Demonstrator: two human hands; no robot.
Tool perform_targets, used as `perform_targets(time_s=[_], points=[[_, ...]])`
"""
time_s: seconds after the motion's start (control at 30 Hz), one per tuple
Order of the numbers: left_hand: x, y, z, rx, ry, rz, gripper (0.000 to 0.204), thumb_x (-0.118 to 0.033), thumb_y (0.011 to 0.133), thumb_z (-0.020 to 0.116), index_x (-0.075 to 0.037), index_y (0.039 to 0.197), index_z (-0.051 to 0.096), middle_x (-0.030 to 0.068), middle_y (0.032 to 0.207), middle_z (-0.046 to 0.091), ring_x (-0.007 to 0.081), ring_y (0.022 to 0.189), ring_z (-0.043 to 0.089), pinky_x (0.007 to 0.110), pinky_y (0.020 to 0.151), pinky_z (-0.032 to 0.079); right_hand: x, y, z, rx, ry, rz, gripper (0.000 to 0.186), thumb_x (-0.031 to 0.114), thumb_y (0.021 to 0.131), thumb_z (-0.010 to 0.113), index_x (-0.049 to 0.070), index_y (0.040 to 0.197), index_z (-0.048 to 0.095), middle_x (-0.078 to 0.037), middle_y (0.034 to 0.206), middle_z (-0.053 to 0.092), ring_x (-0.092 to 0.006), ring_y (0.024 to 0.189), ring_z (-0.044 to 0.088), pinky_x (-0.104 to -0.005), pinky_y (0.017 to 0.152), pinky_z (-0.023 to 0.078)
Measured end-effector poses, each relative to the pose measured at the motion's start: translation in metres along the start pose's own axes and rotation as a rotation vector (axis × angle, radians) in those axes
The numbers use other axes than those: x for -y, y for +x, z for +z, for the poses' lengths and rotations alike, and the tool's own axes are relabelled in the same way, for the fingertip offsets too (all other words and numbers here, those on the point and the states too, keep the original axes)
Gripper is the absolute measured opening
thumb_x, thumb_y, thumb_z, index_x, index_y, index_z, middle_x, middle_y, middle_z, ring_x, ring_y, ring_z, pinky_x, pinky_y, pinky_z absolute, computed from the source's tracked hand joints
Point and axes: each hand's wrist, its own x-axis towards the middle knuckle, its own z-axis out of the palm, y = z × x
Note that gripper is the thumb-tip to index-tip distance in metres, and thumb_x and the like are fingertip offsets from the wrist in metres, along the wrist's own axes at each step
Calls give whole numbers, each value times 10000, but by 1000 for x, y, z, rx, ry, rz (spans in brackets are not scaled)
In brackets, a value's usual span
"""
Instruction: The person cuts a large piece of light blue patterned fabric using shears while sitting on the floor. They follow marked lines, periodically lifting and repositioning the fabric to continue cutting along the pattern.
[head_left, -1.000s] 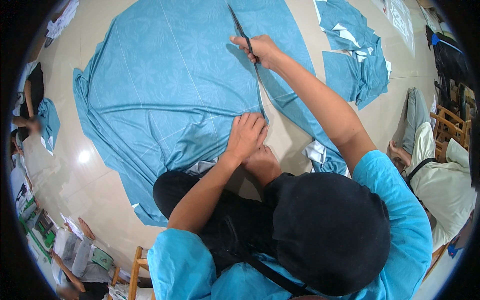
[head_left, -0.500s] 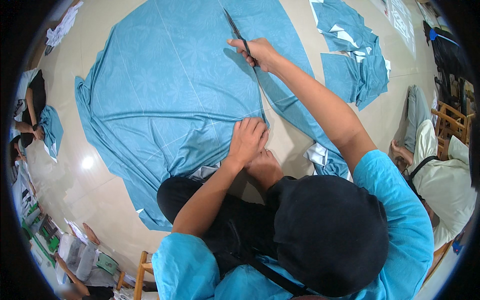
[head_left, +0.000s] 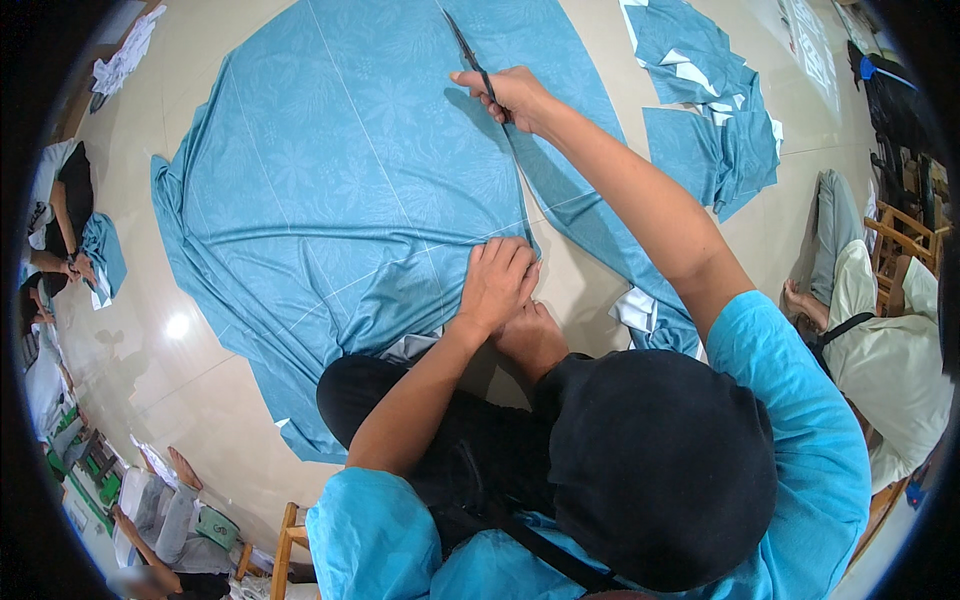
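A large blue patterned cloth [head_left: 320, 130] with thin pale lines lies spread over the floor, rumpled on its near side. My right hand [head_left: 512, 95] is closed round the handles of black scissors [head_left: 463, 45], whose blades point away over the far part of the cloth. Behind the scissors a cut runs back toward me, with a narrower strip [head_left: 575, 205] parted off to its right. My left hand [head_left: 497, 285] presses its bent fingers on the cut edge at the near end, closed on the cloth; its fingertips are partly hidden. Just beneath it shows my bare foot [head_left: 532, 338].
More blue cloth pieces [head_left: 710, 150] with white undersides lie at the far right. A seated person in pale clothes [head_left: 885, 360] is on the right beside a wooden chair [head_left: 905, 250]. At the left edge another person handles a blue cloth piece [head_left: 103, 255]. A wooden stool [head_left: 287, 545] stands near left.
My right hand and the scissors have shifted slightly away from me and to the left. My left hand stays nearly in place. The person at the left edge has moved their hands on their cloth.
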Motion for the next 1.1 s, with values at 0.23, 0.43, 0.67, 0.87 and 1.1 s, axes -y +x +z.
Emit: perform_targets(time_s=[0.23, 0.43, 0.67, 0.87, 1.1], points=[[0, 1, 0, 7, -7, -3, 214, -176, 929, 792, -94, 1085, 670, 56, 1165, 666, 281, 1097, 622, 444, 917, 452, -1, 4, 1, -7, -7, 6, 509, 453, 829, 998, 35, 805, 709, -20, 644, 583, -101, 528, 521, -249, 469, 362], [-1, 2, 2, 0, -25, -20, 170, -162, 943, 803, -100, 1054, 691, 51, 1162, 689, 288, 1100, 639, 453, 913, 450, 2, 2, -1, -19, -43, -2, 526, 463, 825, 1000, 26, 811, 709, -31, 643, 582, -114, 531, 523, -265, 476, 366], [0, 0, 2, 12, -19, -24, 182, -156, 934, 800, -98, 1062, 684, 57, 1162, 685, 295, 1104, 636, 454, 910, 446, 7, 1, -1, -4, -16, 15, 573, 529, 828, 974, 14, 875, 728, -13, 664, 562, -108, 554, 514, -262, 493, 367], [0, 0, 1, 24, -24, -26, 196, -159, 932, 797, -97, 1067, 670, 59, 1161, 679, 296, 1104, 631, 455, 912, 444, 17, 12, 1, 14, 30, 14, 547, 533, 829, 968, 42, 877, 734, 4, 671, 557, -97, 560, 506, -251, 498, 361], [1, 0, 1, 14, -22, -24, 203, -166, 935, 798, -93, 1072, 667, 56, 1163, 680, 291, 1099, 631, 451, 919, 442, 20, 20, 3, 1, 16, 14, 539, 528, 821, 976, 50, 874, 734, 7, 672, 558, -87, 561, 502, -242, 499, 355]])
